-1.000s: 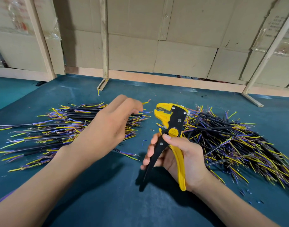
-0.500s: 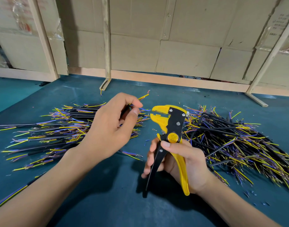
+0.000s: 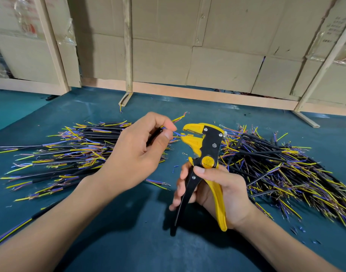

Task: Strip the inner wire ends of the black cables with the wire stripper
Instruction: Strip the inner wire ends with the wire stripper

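Black cables (image 3: pixel 70 154) lying in piles on teal mat (image 3: pixel 129 242), cardboard wall (image 3: pixel 217 55) standing behind, left hand (image 3: pixel 136 154) pinching blue wire (image 3: pixel 177 133), right hand (image 3: pixel 217 191) gripping wire stripper (image 3: pixel 204 152).

A desk (image 3: pixel 129 242) covered in dark teal matting carries two heaps of cut black cables, their yellow, blue and purple inner wires fanning out at the ends. The left heap (image 3: pixel 66 154) lies with its cables roughly parallel, running left to right; the right heap (image 3: pixel 282 169) is looser and more tangled, spreading toward the desk's right edge. Small snipped bits of insulation (image 3: pixel 297 230) dot the matting near the right heap, and a single loose cable (image 3: pixel 11 230) lies at the near left edge.
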The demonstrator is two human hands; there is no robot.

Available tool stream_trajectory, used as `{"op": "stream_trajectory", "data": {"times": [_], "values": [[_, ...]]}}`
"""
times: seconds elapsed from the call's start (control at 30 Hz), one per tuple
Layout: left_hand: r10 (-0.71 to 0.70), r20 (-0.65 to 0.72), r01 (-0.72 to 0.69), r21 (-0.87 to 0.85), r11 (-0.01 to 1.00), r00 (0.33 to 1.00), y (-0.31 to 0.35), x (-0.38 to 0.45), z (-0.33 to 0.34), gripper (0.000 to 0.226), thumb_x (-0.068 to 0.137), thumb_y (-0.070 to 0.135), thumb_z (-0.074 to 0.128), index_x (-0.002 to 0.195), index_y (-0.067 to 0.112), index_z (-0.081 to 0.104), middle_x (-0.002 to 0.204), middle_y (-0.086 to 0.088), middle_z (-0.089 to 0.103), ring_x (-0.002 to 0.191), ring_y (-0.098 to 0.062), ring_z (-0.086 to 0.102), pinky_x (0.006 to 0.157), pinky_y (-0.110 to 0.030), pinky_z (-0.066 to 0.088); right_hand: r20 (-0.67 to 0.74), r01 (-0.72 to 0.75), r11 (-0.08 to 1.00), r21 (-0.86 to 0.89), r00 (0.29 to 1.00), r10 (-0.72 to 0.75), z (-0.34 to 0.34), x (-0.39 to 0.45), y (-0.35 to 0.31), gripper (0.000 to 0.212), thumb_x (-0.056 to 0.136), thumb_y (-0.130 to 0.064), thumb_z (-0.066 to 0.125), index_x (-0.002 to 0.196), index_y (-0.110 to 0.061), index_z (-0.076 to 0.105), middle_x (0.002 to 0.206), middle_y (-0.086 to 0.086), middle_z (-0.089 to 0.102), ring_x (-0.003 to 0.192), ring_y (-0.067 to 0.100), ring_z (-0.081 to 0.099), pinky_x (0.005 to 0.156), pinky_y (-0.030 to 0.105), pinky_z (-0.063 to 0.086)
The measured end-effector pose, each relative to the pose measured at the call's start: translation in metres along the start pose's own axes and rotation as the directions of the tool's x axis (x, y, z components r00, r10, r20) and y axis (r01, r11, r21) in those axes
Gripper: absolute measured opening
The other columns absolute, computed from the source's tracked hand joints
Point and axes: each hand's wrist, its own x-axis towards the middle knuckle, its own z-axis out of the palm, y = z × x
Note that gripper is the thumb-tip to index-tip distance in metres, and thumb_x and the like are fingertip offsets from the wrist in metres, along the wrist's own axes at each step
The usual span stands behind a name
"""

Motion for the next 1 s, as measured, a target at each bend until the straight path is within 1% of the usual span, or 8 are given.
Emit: {"op": "stream_trajectory", "data": {"times": [0.13,0.33,0.47,0.53,0.63,0.77,0.9,1.0], "values": [[-0.004,-0.049,0.005,0.022,1.0,0.999,-0.0015,0.0009,0.0011,0.01,0.1,0.025,0.052,0.107,0.027,0.06,0.082,-0.001,0.062,0.061,-0.022,0.046,0.057,-0.026,0.038,-0.003,-0.009,1.0,-0.023,1.0,0.009,0.0013,-0.001,-0.0006,0.023,0.081,-0.023,0.07,0.09,-0.003,0.067,0.077,0.021,0.064,0.072,0.041,0.066,0.079,0.059,0.055],[0.005,-0.024,-0.004,0.037,0.999,1.0,-0.0033,0.0009,0.0027,0.011,0.101,0.023,0.053,0.108,0.024,0.061,0.076,0.01,0.055,0.058,-0.009,0.042,0.057,-0.015,0.033,-0.008,-0.024,1.0,-0.02,1.0,0.024,0.0024,-0.0014,-0.0004,0.02,0.082,-0.022,0.063,0.088,-0.003,0.066,0.075,0.021,0.062,0.07,0.04,0.065,0.077,0.057,0.055],[0.012,-0.028,-0.011,0.036,0.999,1.0,-0.0031,0.0007,0.0026,0.01,0.101,0.024,0.053,0.107,0.026,0.06,0.077,0.008,0.056,0.059,-0.01,0.043,0.058,-0.016,0.034,-0.029,-0.039,0.999,-0.029,0.999,0.038,0.0031,-0.0013,-0.0011,0.025,0.074,-0.024,0.072,0.084,-0.003,0.067,0.071,0.021,0.061,0.065,0.038,0.064,0.072,0.054,0.056],[0.017,-0.026,-0.016,0.053,0.998,0.999,-0.0033,0.0005,0.0017,0.01,0.101,0.024,0.053,0.107,0.027,0.06,0.077,0.006,0.057,0.058,-0.01,0.043,0.058,-0.016,0.034,-0.055,-0.043,0.999,-0.029,0.998,0.041,0.0032,-0.0017,-0.0012,0.023,0.074,-0.024,0.068,0.082,-0.003,0.067,0.07,0.022,0.06,0.063,0.038,0.063,0.07,0.054,0.056],[0.026,-0.026,-0.024,0.061,0.998,0.999,-0.004,0.0006,0.0009,0.01,0.101,0.022,0.054,0.107,0.024,0.061,0.076,0.014,0.055,0.058,-0.006,0.044,0.058,-0.011,0.032,-0.075,-0.038,0.999,-0.026,0.997,0.036,0.0043,-0.0021,-0.0014,0.024,0.074,-0.025,0.066,0.08,-0.002,0.067,0.069,0.023,0.06,0.061,0.038,0.063,0.067,0.053,0.057],[0.022,-0.012,-0.021,0.054,0.998,1.0,-0.0042,0.0006,0.0015,0.01,0.101,0.02,0.054,0.108,0.023,0.061,0.079,0.012,0.059,0.06,-0.01,0.047,0.059,-0.015,0.036,-0.084,-0.042,0.999,-0.025,0.996,0.039,0.005,-0.0018,-0.0014,0.024,0.073,-0.025,0.066,0.08,-0.001,0.066,0.068,0.023,0.06,0.061,0.038,0.063,0.067,0.053,0.057],[0.032,-0.02,-0.031,0.066,0.997,0.999,-0.0035,0.0004,0.0028,0.011,0.1,0.022,0.054,0.108,0.027,0.06,0.082,0.004,0.063,0.066,-0.02,0.055,0.061,-0.028,0.044,-0.073,-0.038,0.999,-0.025,0.997,0.036,0.0042,-0.0005,-0.0018,0.024,0.075,-0.025,0.065,0.081,-0.001,0.066,0.069,0.023,0.06,0.062,0.038,0.063,0.068,0.054,0.057],[0.046,-0.015,-0.044,0.077,0.996,0.999,-0.0052,0.0002,0.0028,0.011,0.1,0.022,0.054,0.108,0.026,0.06,0.079,0.006,0.06,0.062,-0.016,0.049,0.059,-0.019,0.039,-0.072,-0.039,0.999,-0.027,0.997,0.037,0.0029,-0.001,-0.0008,0.024,0.074,-0.025,0.065,0.08,-0.001,0.066,0.068,0.023,0.059,0.061,0.038,0.062,0.067,0.053,0.056]]}}
